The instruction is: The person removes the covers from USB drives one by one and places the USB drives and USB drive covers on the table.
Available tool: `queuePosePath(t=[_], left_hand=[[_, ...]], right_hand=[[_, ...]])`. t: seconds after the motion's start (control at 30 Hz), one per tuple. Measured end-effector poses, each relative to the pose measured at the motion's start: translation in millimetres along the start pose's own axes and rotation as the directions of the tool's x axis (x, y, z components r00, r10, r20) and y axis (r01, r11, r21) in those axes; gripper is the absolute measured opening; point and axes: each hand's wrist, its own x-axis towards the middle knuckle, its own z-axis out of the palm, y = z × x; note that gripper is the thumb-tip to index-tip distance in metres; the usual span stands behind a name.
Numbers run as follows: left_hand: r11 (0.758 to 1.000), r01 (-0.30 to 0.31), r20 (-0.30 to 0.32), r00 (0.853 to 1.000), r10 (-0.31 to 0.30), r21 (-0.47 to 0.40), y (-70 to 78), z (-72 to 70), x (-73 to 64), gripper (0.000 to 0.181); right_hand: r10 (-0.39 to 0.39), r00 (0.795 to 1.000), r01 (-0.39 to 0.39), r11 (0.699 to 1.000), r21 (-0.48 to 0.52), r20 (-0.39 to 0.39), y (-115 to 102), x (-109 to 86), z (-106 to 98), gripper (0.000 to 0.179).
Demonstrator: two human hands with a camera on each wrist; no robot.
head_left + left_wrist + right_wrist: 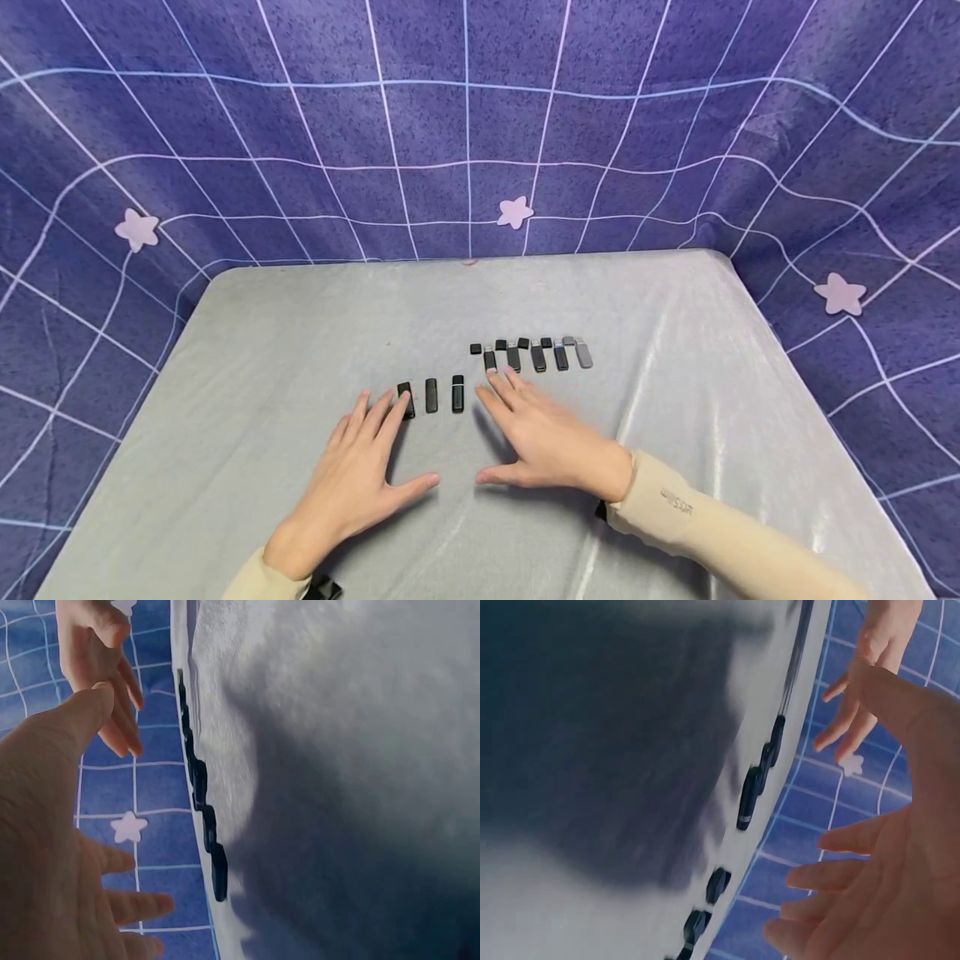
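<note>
In the head view, three capped black USB sticks stand in a short row: the left one (407, 402) is partly behind my left fingertips, then come the middle one (431, 396) and the right one (458, 395). Farther right lies a row of several uncapped USB sticks (537, 358), each with a small cap (522, 342) near its plug end; the rightmost stick (584, 355) is grey. My left hand (351, 479), fingers spread, hovers over the table holding nothing. With its fingers also extended, my right hand (551, 437) hovers below the uncapped row, holding nothing.
A pale grey cloth covers the table (285, 333). Behind it and along both sides hangs a blue curtain (420, 125) with grid lines and star shapes. Both wrist views show hand shadows on the cloth.
</note>
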Motion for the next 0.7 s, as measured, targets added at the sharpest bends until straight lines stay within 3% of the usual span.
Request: queuePosePath(t=[0.2,0.4,0.7], left_hand=[[1.0,-0.008,-0.018,1.0,0.009,0.026,-10.3,-5.3,-3.1,0.11],[0.998,-0.015,-0.012,1.0,0.016,0.065,-18.1,-16.5,-1.6,0.111],[0.998,-0.008,0.009,1.0,0.007,0.057,-13.2,-19.3,0.2,0.108]], right_hand=[[-0.042,0.998,0.043,0.999,-0.006,0.054,-5.9,23.5,6.4,0.111],[-0.048,0.997,0.049,0.999,-0.003,0.057,-5.6,44.7,10.6,0.103],[0.0,0.996,0.004,0.999,-0.052,0.087,-9.3,66.4,17.0,0.086]])
